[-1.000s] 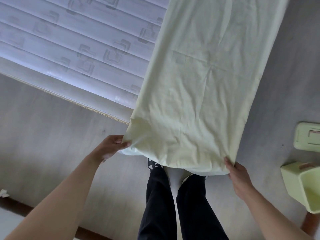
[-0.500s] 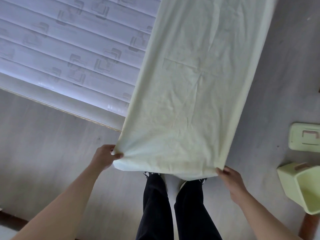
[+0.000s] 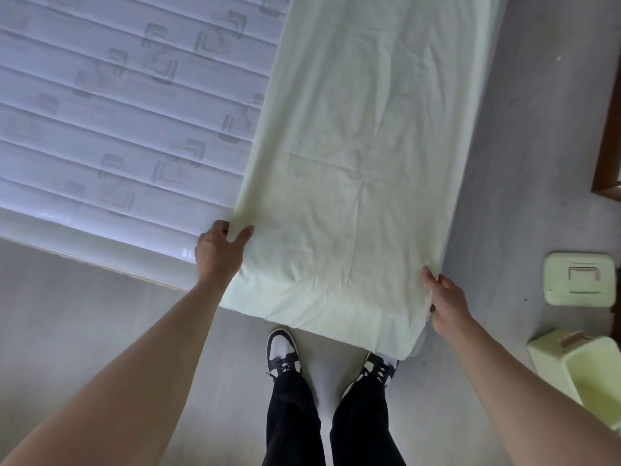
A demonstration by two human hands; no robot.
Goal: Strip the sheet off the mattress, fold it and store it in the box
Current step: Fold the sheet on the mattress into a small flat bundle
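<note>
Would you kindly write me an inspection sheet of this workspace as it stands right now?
Surface: grey floor; bare quilted mattress lying on it.
Job's things: pale green sheet folded into a long strip, lying across the mattress edge and the floor; green box open, its lid lying apart beside it.
Clutter: nothing seen.
Hands: left hand and right hand each grip a near side edge of the sheet.
Cables: nothing seen.
Surroundings: dark wooden frame at right; person's shoes.

No text, label, brand or number can be read; the mattress (image 3: 127, 105) shows only pressed square patterns.
</note>
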